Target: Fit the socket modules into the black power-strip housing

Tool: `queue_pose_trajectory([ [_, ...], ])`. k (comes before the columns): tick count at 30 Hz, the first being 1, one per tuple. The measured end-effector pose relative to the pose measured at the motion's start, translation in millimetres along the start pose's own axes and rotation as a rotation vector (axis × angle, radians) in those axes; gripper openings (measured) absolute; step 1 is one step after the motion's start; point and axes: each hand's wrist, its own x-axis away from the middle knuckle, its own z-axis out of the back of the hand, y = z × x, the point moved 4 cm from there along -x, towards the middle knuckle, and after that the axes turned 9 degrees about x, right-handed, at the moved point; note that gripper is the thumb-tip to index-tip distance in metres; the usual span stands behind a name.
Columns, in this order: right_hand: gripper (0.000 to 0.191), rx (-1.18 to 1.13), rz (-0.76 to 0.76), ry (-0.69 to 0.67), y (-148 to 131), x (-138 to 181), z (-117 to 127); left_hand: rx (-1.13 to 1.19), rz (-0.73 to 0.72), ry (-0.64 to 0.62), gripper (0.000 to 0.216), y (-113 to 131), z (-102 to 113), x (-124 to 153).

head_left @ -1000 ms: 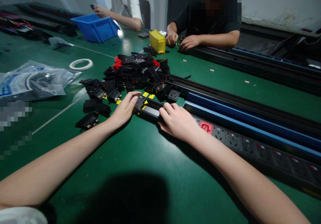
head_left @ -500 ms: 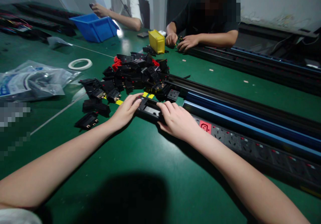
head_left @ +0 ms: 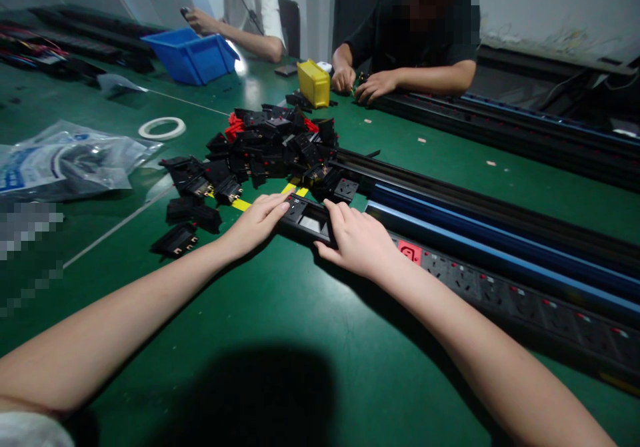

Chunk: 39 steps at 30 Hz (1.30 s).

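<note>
A long black power strip [head_left: 443,275] lies slanting across the table, with a row of sockets and one red socket [head_left: 410,252]. My left hand [head_left: 257,223] closes round its left end, fingers beside the end socket module [head_left: 296,208]. Farther along, my right hand [head_left: 357,239] grips the strip, fingers over the far edge and thumb at the near side. Between the hands a rectangular opening [head_left: 313,224] shows a pale inside. Part of the strip is hidden under my right hand and forearm.
Loose black socket modules [head_left: 270,140] are heaped beyond my hands. Blue-edged rails [head_left: 475,233] lie behind the strip. A tape roll [head_left: 161,128], plastic bag [head_left: 65,160], blue bin [head_left: 193,57] and yellow bin [head_left: 314,83] stand around. Two people sit opposite; one person's hand [head_left: 376,87] is near another strip.
The strip's left end and my left hand have shifted slightly right. My right fingers have slid a little right, and more of the end socket module shows.
</note>
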Motion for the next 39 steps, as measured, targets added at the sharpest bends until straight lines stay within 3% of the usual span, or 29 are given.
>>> queue_pose_trajectory([
  [7, 0.076, 0.015, 0.004, -0.001, -0.6, 0.1, 0.0, 0.032, 0.017, 0.059, 0.058, -0.4, -0.6, 4.4],
  [13, 0.076, 0.014, 0.011, -0.008, -0.7, 0.3, 0.2, 0.193, 0.087, 0.134, 0.038, -4.3, 0.9, 6.6],
  [17, 0.075, 0.014, 0.011, -0.007, -1.1, 0.0, 0.2, 0.234, 0.079, 0.104, 0.038, 3.7, 0.5, 7.3],
  [26, 0.074, -0.02, 0.009, 0.006, -0.9, 0.4, -0.7, 0.205, 0.0, -0.088, 0.043, 12.4, -3.8, 10.6],
  [32, 0.077, -0.123, 0.152, 0.099, -1.4, 0.7, 2.2, 0.182, -0.001, -0.052, 0.041, 12.8, -1.7, 9.3],
  [39, 0.079, -0.113, 0.236, 0.072, -2.9, 1.2, 3.6, 0.177, 0.011, 0.01, 0.038, 11.6, -0.3, 8.5],
])
